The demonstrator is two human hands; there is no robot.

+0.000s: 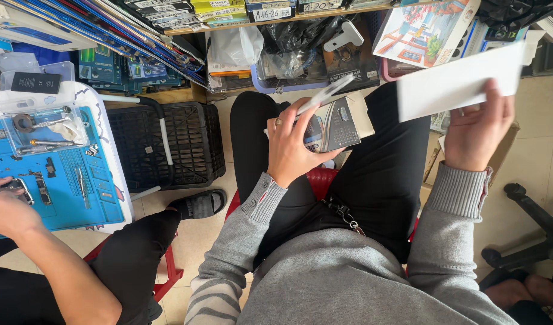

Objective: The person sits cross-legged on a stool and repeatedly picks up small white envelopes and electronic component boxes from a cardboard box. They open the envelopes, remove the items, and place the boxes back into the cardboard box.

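Cluttered shop floor; left hand (288,150) grip closed on upright box (339,123); right hand (478,129) grips horizontal white sleeve (460,81).

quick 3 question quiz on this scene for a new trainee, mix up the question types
1. True or false: the left hand holds a small dark printed box over the lap.
2. Multiple choice: what does the right hand hold up? A) a white flat sleeve B) a screwdriver C) a black crate
3. Fill in: the other person's hand at the left edge rests on a ____ work mat with small parts and tools.

Key: 1 true; 2 A; 3 blue
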